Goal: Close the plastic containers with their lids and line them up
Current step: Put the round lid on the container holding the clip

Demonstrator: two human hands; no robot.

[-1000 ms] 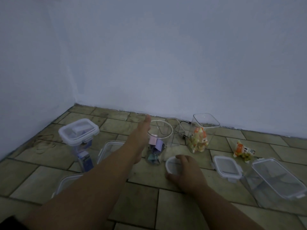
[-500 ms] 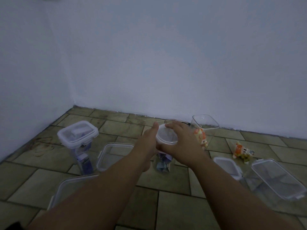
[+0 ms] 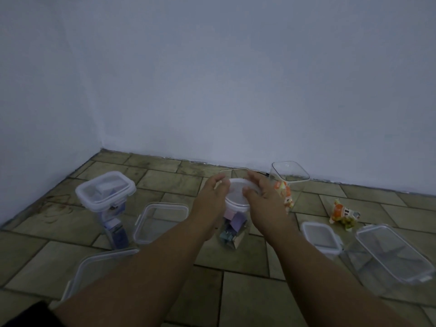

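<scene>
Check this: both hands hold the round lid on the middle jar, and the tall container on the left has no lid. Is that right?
No. The head view shows the tall container on the left with its square lid on. The left hand and right hand hold the round lid on the middle jar.

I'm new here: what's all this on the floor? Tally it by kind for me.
Tall clear containers: 4 (lidded square container, round container, open container, half-hidden container)
Low tubs or big lids, unclear which: 3 (left tub, near tub, right tub)
Smaller separate lids: 2 (round lid, square lid)
Loose snack packet: 1
Total: 10
</scene>
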